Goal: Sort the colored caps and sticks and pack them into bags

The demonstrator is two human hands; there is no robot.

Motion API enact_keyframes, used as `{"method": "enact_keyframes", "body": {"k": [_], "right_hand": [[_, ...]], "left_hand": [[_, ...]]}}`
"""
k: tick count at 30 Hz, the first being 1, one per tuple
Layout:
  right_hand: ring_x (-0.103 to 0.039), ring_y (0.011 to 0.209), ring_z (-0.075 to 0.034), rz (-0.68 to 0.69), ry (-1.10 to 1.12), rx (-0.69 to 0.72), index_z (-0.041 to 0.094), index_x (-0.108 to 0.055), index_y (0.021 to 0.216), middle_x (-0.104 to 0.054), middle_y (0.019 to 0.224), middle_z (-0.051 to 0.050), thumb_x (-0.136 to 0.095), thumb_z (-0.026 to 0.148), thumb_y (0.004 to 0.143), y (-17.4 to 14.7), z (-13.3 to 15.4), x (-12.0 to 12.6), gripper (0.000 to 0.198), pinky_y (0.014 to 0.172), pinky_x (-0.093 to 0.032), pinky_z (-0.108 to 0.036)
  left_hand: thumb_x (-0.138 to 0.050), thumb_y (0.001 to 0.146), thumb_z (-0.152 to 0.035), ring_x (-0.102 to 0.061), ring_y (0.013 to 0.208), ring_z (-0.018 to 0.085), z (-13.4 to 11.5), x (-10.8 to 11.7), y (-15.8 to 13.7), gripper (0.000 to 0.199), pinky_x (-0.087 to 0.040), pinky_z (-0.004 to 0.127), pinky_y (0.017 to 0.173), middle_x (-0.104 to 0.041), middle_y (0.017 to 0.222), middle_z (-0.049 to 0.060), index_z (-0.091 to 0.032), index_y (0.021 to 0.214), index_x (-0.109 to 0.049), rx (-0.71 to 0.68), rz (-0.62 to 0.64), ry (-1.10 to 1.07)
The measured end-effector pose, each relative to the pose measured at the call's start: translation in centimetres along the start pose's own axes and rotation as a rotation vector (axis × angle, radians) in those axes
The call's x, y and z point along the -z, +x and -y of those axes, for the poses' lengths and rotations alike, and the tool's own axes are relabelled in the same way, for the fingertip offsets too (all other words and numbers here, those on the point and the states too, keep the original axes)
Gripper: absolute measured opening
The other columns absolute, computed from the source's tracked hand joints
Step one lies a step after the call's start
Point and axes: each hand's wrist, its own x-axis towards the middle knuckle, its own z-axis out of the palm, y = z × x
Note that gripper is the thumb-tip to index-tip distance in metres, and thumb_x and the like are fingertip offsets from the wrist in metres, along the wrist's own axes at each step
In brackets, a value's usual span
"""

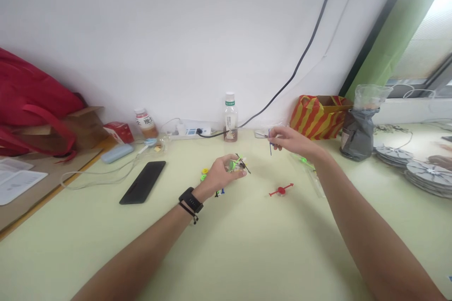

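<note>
My left hand (221, 173), with a dark watch on its wrist, is closed round several small plastic arrow spinners (239, 164) in green, black and white. My right hand (282, 138) is raised to the right of it and pinches a thin blue arrow spinner (270, 143), held roughly upright. On the table below and between the hands lies a red arrow spinner (281, 191) with a round centre. Small yellow and green pieces (204, 174) lie beside my left hand, partly hidden by it. Blue and black pieces (219, 193) show just under its wrist.
A black phone (142, 182) lies on the left. At the wall stand a bottle (230, 117) and a power strip (192, 132). A striped bag (316, 117), a dark bag-wrapped container (358, 134) and stacked grey discs (429, 176) are on the right. A green piece (303, 161) lies near my right forearm.
</note>
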Motion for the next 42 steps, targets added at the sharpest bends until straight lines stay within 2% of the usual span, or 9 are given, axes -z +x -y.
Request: {"method": "enact_keyframes", "body": {"k": [5,11,15,21,24,27,31,37,42], "right_hand": [[-0.058,0.072,-0.014,-0.253,0.223,0.212,0.020,-0.058,0.081,-0.062,0.080,-0.001,-0.069,0.041,0.086,-0.8,2.8,0.5,0.025,0.070,-0.049,-0.027],[-0.066,0.073,-0.018,-0.392,0.322,0.331,0.021,-0.060,0.090,-0.066,0.083,-0.003,-0.075,0.040,0.081,-2.9,7.3,-0.5,0.026,0.070,-0.056,-0.032],[-0.069,0.073,-0.020,-0.381,0.151,0.309,0.019,-0.064,0.085,-0.071,0.079,-0.006,-0.072,0.042,0.082,-3.7,8.8,-1.3,0.025,0.069,-0.056,-0.033],[-0.065,0.069,-0.019,-0.408,-0.065,0.261,0.019,-0.065,0.074,-0.071,0.073,-0.005,-0.065,0.031,0.081,-3.1,8.4,-2.5,0.014,0.064,-0.052,-0.031],[-0.063,0.066,-0.018,-0.436,-0.133,0.263,0.020,-0.064,0.082,-0.070,0.072,-0.003,-0.062,0.024,0.079,-2.8,8.2,-3.5,0.005,0.062,-0.048,-0.029],[-0.063,0.066,-0.018,-0.428,-0.230,0.271,0.021,-0.063,0.094,-0.069,0.072,-0.001,-0.060,0.018,0.078,-2.8,8.2,-4.1,0.017,0.063,-0.045,-0.028],[-0.062,0.070,-0.020,-0.376,-0.401,0.243,0.021,-0.064,0.085,-0.069,0.075,-0.004,-0.056,0.017,0.082,-3.0,8.1,-4.3,0.010,0.063,-0.040,-0.029],[-0.059,0.073,-0.019,-0.297,-0.510,0.198,0.023,-0.064,0.098,-0.071,0.082,-0.003,-0.058,0.016,0.083,-2.7,7.8,-4.4,0.018,0.064,-0.035,-0.029],[-0.057,0.072,-0.017,-0.293,-0.550,0.195,0.023,-0.063,0.092,-0.072,0.086,-0.001,-0.060,0.018,0.085,-2.7,7.9,-4.6,0.009,0.062,-0.031,-0.028]], "left_hand": [[-0.088,0.065,-0.046,-0.065,0.079,0.019,0.6,-0.3,0.0,0.061,-0.049,0.027,0.069,-0.073,0.098,0.004,-0.018,0.116,-0.070,-0.059,0.020,0.018],[-0.084,0.071,-0.045,-0.065,0.072,0.017,0.1,-0.5,-0.3,0.055,-0.048,0.026,0.065,-0.072,0.086,0.000,-0.020,0.118,-0.068,-0.072,0.070,0.099],[-0.081,0.073,-0.043,-0.065,0.075,0.018,-0.6,-0.4,-0.6,0.048,-0.049,0.028,0.067,-0.073,0.092,0.001,-0.020,0.113,-0.070,-0.122,0.065,0.110],[-0.082,0.073,-0.038,-0.068,0.084,0.022,-1.1,-0.5,-0.7,0.044,-0.053,0.033,0.077,-0.075,0.103,0.005,-0.021,0.112,-0.072,-0.183,0.022,0.143],[-0.081,0.075,-0.034,-0.070,0.090,0.025,-1.2,-0.8,-0.8,0.040,-0.053,0.036,0.081,-0.076,0.104,0.006,-0.021,0.111,-0.072,-0.211,0.018,0.139],[-0.080,0.076,-0.033,-0.070,0.092,0.024,-1.3,-0.8,-0.9,0.039,-0.053,0.035,0.082,-0.076,0.105,0.005,-0.022,0.112,-0.071,-0.211,0.023,0.143],[-0.080,0.077,-0.035,-0.070,0.091,0.024,-1.5,-0.7,-0.9,0.040,-0.053,0.035,0.082,-0.076,0.103,0.005,-0.022,0.114,-0.070,-0.192,0.017,0.162],[-0.079,0.078,-0.034,-0.070,0.086,0.022,-1.6,-0.8,-1.0,0.041,-0.053,0.033,0.079,-0.077,0.102,0.003,-0.022,0.116,-0.069,-0.182,0.027,0.162],[-0.079,0.077,-0.036,-0.070,0.090,0.022,-1.4,-0.8,-1.0,0.042,-0.054,0.032,0.081,-0.076,0.109,0.004,-0.021,0.115,-0.070,-0.191,0.056,0.146]]}}
